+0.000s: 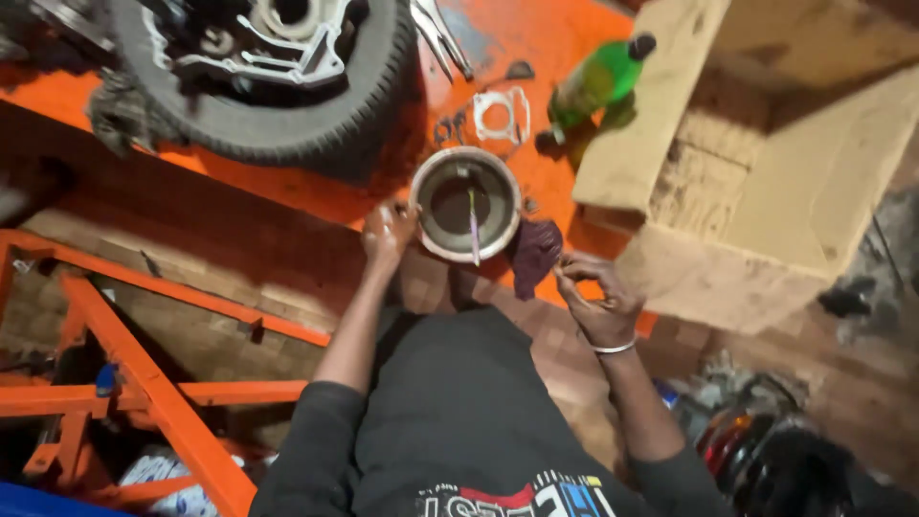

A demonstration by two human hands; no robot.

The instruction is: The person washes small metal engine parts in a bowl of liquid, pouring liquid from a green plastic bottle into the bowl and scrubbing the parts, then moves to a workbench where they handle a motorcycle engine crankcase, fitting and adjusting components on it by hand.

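Where the head camera looks straight down, the round metal bowl at the near edge of the orange tabletop serves as the landmark. The bowl holds a dark liquid, and a thin brush or stick with a pale purple handle lies in it, its end leaning over the near rim.

The left hand rests against the bowl's left rim, fingers curled on the edge as if steadying it; whether it truly grips the rim I cannot tell. The right hand, to the right of the bowl and nearer the person, is clenched with its fingertips pinched together on something too small to make out. Between that hand and the bowl a dark purple rag hangs over the tabletop's edge.

Beyond the bowl lies a flat pale gasket, and to its right a green plastic bottle on its side, touching a large open cardboard box. Beyond and left of the bowl sits a tyre with metal engine parts piled in its middle.

By my judgement the work is midway: the bowl is filled and the brush is in place, yet no part sits in the liquid and the gasket lies untouched.
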